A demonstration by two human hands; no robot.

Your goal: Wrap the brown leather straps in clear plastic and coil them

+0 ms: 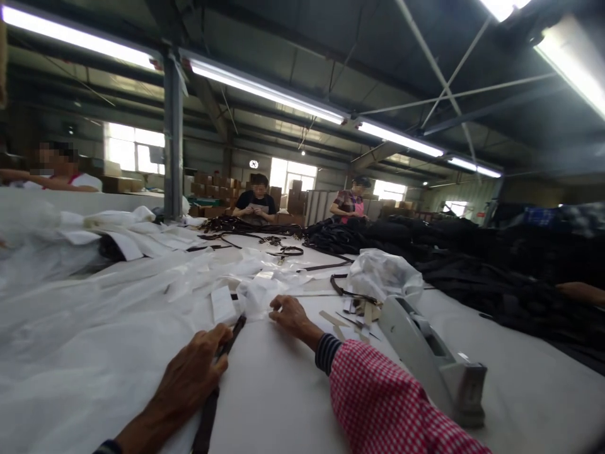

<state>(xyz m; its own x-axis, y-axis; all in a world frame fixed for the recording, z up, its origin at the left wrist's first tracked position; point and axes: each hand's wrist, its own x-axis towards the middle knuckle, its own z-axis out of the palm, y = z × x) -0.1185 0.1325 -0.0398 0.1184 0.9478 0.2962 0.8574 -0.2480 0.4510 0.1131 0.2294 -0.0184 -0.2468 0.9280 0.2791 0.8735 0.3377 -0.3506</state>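
Note:
My left hand (191, 372) lies on the white table (283, 391) with its fingers curled round a dark strap (222, 366) that runs toward me under the hand. My right hand (290, 315), in a red checked sleeve, reaches forward and pinches at the edge of a crumpled clear plastic bag (258, 293). A small white tag (222, 304) lies between the two hands.
A grey tape dispenser (432, 356) stands to the right of my right arm. Clear plastic sheeting (80, 328) covers the left side. Black garments (496, 265) and straps (283, 249) pile up at the right and back. Three people work at the table's far side.

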